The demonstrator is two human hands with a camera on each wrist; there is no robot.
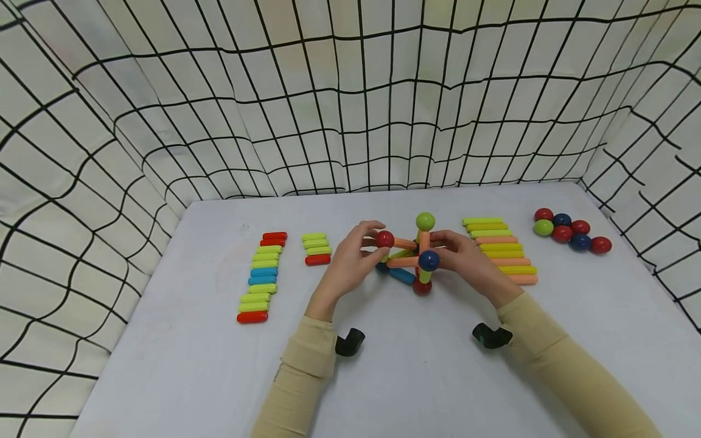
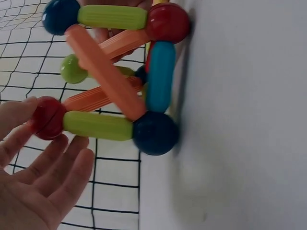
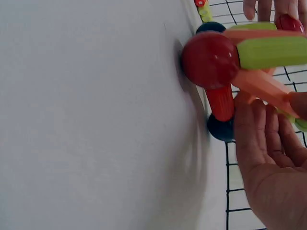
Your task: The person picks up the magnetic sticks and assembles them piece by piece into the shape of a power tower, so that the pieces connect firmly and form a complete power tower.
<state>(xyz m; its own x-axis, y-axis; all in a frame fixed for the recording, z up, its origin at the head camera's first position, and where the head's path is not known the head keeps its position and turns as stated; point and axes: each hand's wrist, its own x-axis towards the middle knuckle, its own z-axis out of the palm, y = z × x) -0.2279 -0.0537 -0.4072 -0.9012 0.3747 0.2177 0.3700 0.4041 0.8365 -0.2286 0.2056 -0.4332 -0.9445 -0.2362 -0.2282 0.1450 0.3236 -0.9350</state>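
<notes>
From the head view, a framework of coloured, plastic-looking rods and balls stands on the white table between the person's hands. The left hand is at a glossy red upper-corner ball; the right hand works on the other side, where a knock could topple the upright carrying a glossy lime-green ball. The left wrist view shows that red ball pinched between thumb and partly spread fingers, above a ribbed lime-green rod that meets a navy ball at the table; a sideways pull would probably part them, since the pieces seem joined only end to surface. In the right wrist view, thumb and gently curved fingers hold a salmon-orange rod; an uneven twist could lever it off the glossy red base ball, letting that corner sag.
</notes>
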